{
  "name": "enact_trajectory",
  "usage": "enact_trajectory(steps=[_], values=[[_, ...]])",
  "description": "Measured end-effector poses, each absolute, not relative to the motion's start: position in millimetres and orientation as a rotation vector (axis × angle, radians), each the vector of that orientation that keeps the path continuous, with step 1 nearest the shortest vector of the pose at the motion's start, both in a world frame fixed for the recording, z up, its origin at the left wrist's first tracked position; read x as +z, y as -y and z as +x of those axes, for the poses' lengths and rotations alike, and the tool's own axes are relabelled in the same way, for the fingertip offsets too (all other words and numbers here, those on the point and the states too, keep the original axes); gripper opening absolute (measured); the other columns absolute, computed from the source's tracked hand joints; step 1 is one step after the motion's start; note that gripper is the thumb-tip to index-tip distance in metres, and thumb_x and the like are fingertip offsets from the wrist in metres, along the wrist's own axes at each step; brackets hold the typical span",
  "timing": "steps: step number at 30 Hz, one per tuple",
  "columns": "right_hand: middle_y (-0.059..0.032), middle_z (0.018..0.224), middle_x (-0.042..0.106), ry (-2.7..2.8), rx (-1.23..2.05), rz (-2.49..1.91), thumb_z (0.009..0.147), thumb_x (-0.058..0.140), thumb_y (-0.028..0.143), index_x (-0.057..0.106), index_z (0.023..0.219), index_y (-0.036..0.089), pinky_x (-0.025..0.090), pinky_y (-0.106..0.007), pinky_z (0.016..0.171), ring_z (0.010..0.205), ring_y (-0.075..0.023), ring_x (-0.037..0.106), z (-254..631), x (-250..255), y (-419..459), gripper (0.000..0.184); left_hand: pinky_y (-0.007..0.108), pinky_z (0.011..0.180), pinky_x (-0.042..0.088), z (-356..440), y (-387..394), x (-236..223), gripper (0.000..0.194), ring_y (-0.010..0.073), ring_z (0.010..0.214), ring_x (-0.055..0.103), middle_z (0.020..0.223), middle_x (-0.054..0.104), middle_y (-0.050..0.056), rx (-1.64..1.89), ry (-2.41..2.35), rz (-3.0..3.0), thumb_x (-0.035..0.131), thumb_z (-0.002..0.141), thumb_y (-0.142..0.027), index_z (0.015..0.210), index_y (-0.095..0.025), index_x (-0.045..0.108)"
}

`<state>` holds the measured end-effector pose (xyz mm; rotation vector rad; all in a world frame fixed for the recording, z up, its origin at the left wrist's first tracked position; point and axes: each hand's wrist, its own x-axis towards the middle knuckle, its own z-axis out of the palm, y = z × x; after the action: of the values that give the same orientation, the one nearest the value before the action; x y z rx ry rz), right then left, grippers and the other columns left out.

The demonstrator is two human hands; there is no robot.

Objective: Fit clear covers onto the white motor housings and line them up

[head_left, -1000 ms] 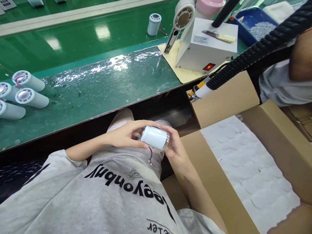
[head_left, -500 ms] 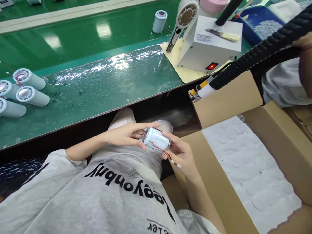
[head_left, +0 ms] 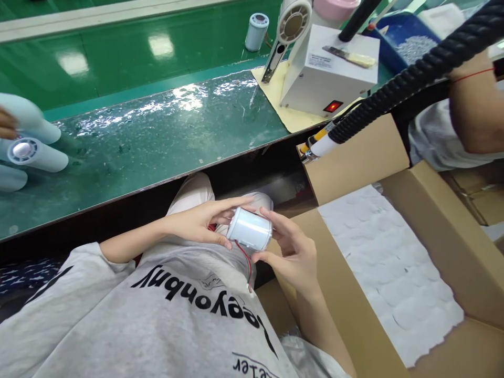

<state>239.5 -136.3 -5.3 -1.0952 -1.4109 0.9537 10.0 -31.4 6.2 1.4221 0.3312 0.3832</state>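
Over my lap I hold a light-blue cylindrical housing [head_left: 251, 229] between both hands, lying on its side. A thin red lead [head_left: 246, 257] hangs from its lower left edge, with a small white connector near my shirt. My left hand [head_left: 214, 223] grips the rimmed left end, thumb below and fingers over the top and behind. At the opposite end, my right hand [head_left: 293, 247] holds it between the thumb underneath and the fingers above; some fingertips are hidden behind it.
Similar light-blue housings [head_left: 47, 157] lie at the bench's left, where another person's hand [head_left: 6, 123] reaches in. A white box-shaped device [head_left: 328, 71] stands on the green bench [head_left: 157, 142]. A black corrugated hose [head_left: 394, 89] crosses over an open carton [head_left: 366, 310] holding white sheeting.
The housing has turned in my hands, so its wires now hang down rather than lying across it towards my right hand. Another person's hand has appeared at the left among the housings.
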Motion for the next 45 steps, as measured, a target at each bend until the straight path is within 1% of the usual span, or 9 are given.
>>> enact_trajectory(steps=[4,9,17,23,26,31,36,41,45], values=[[-0.0087,0.134,0.071,1.42,0.929,-1.08,0.077,0.091,0.035,0.068,0.131,0.031,0.062,-0.049,0.104,0.127,-0.0298,0.067,240.1,-5.0,138.3,0.059,0.04,0.107,0.054,10.6,33.7,13.0,0.081,0.0295,0.135,0.06,0.151,0.057,0.015,0.41,-0.375,1.56,0.086,0.077,-0.03,0.151,-0.027,0.051],[-0.0126,0.141,0.064,1.422,1.172,-1.199,0.072,0.085,0.065,0.057,0.143,0.03,0.062,-0.046,0.1,0.125,-0.0323,0.066,241.6,-0.2,137.5,0.083,0.04,0.105,0.053,11.5,34.4,24.0,0.072,0.0275,0.13,0.062,0.144,0.062,0.013,0.49,-0.464,1.738,0.083,0.079,-0.03,0.144,-0.025,0.052],[-0.0087,0.129,0.071,1.411,0.987,-1.181,0.079,0.088,0.036,0.065,0.127,0.03,0.062,-0.044,0.099,0.121,-0.0284,0.068,234.4,0.5,139.0,0.054,0.041,0.106,0.051,8.8,30.6,20.6,0.073,0.0281,0.129,0.06,0.141,0.061,0.013,0.474,-0.469,1.792,0.086,0.077,-0.034,0.141,-0.024,0.053],[-0.0099,0.127,0.072,1.547,0.726,-1.195,0.079,0.085,0.022,0.067,0.119,0.03,0.064,-0.048,0.094,0.117,-0.0295,0.07,236.2,-6.6,140.1,0.045,0.029,0.071,0.057,9.1,28.7,12.3,0.057,0.0169,0.079,0.069,0.095,0.067,0.006,0.195,-0.433,1.392,0.068,0.088,-0.063,0.12,-0.017,0.062],[-0.0079,0.13,0.071,1.623,0.672,-1.19,0.083,0.079,0.018,0.067,0.118,0.033,0.064,-0.049,0.095,0.117,-0.0287,0.07,236.2,-9.1,140.0,0.039,0.028,0.068,0.058,12.3,32.6,10.5,0.054,0.015,0.078,0.068,0.095,0.065,0.005,0.191,-0.42,1.197,0.065,0.09,-0.064,0.119,-0.018,0.061],[-0.0121,0.157,0.051,1.49,0.975,-1.136,0.086,0.077,0.058,0.051,0.148,0.033,0.056,-0.052,0.107,0.139,-0.0334,0.056,237.0,-3.2,137.3,0.072,0.035,0.089,0.058,16.5,40.6,9.3,0.067,0.0202,0.109,0.067,0.13,0.062,0.012,0.36,-0.521,1.156,0.082,0.081,-0.035,0.14,-0.024,0.051],[-0.0119,0.151,0.056,1.252,0.648,-1.562,0.095,0.062,0.058,0.056,0.143,0.03,0.047,-0.056,0.113,0.134,-0.0327,0.059,308.6,-10.0,125.2,0.056,0.039,0.096,0.058,16.2,40.2,15.1,0.07,0.0227,0.114,0.067,0.137,0.059,0.013,0.471,-0.632,1.368,0.083,0.073,-0.022,0.136,-0.023,0.053],[-0.0277,0.17,0.019,0.988,0.49,-2.664,0.083,0.053,0.075,0.022,0.162,0.004,0.019,-0.054,0.129,0.161,-0.0383,0.014,432.9,-55.4,130.1,0.111,0.039,0.101,0.056,14.0,39.1,18.2,0.063,0.0239,0.122,0.064,0.137,0.06,0.011,0.562,-0.609,1.458,0.079,0.071,-0.015,0.129,-0.023,0.056],[-0.0478,0.161,0.012,0.819,0.723,-2.936,0.072,0.061,0.078,0.022,0.157,-0.012,0.026,-0.068,0.12,0.153,-0.0569,0.019,470.9,-87.4,158.3,0.129,0.041,0.102,0.055,16.4,41.8,22.4,0.061,0.0227,0.12,0.065,0.134,0.061,0.01,0.56,-0.593,1.492,0.074,0.072,-0.01,0.128,-0.023,0.055]])
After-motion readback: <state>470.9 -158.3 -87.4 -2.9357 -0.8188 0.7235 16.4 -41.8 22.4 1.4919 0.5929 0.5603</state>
